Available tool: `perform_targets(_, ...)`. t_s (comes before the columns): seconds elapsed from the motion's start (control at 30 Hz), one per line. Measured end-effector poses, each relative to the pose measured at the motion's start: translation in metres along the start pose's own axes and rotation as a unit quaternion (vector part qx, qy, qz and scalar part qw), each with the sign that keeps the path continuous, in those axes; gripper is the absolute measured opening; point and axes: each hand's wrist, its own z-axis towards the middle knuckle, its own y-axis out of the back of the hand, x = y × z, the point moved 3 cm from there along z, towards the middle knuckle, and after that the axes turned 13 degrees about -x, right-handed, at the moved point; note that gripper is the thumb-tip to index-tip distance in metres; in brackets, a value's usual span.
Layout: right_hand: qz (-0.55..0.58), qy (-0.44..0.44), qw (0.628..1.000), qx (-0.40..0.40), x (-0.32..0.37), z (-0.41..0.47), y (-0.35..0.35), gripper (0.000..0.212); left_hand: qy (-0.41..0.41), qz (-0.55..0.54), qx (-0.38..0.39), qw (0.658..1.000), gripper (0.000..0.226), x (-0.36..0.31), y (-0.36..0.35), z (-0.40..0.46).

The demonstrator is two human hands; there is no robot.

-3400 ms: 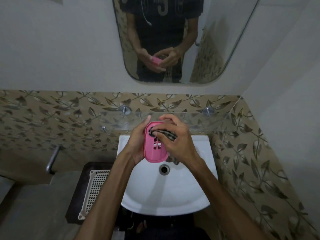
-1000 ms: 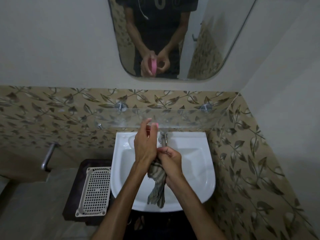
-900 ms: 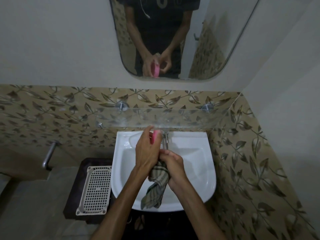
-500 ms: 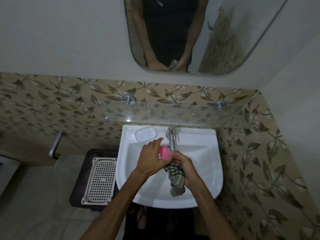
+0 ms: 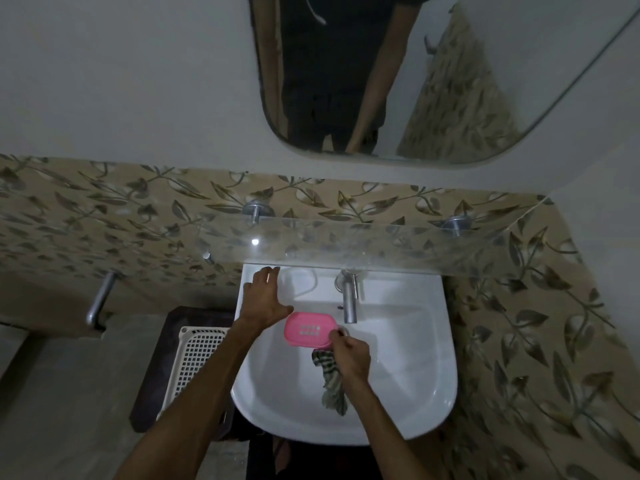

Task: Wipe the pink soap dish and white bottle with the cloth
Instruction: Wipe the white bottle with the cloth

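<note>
The pink soap dish (image 5: 309,329) hovers flat over the white sink (image 5: 408,403), just left of the tap. My right hand (image 5: 349,355) pinches the dish's right edge and also grips the checked cloth (image 5: 331,381), which hangs down into the basin. My left hand (image 5: 264,299) is off the dish. Its fingers stretch flat over the sink's back-left ledge, and its thumb is close to the dish's left end. No white bottle is in view.
A steel tap (image 5: 349,299) stands at the back of the sink under a glass shelf (image 5: 363,249). A white perforated basket (image 5: 197,358) sits on a dark stand to the left. A metal handle (image 5: 99,299) juts from the left wall. A mirror (image 5: 433,81) hangs above.
My left hand has let go of the pink dish and reached to the sink's back-left ledge. My right hand now holds the dish along with the cloth. The view has tilted down.
</note>
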Motion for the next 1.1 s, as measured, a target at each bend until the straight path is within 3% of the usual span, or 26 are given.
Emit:
perform_targets(0.23,-0.013,0.021,0.999,-0.034,0.008,0.018,-0.023,0.019,-0.012,0.08,0.043,0.996,0.103,-0.013,-0.026,0.029)
perform_targets(0.47,-0.029,0.028,0.998,-0.054,0.007,0.018,-0.031,0.025,0.008,0.006,0.021,1.0,0.093,0.002,-0.031,0.031)
perform_targets(0.6,-0.026,0.023,0.998,-0.059,0.012,0.012,-0.042,0.026,0.07,-0.098,-0.054,0.991,0.092,0.023,-0.02,0.019)
perform_targets(0.8,-0.002,0.033,0.999,-0.029,0.047,0.015,-0.068,0.025,0.159,-0.197,-0.188,0.949,0.081,0.063,-0.011,-0.025)
perform_targets(1.1,-0.059,0.058,0.997,0.004,0.087,0.032,-0.096,0.04,0.169,-0.286,-0.217,0.918,0.083,0.065,-0.018,-0.095)
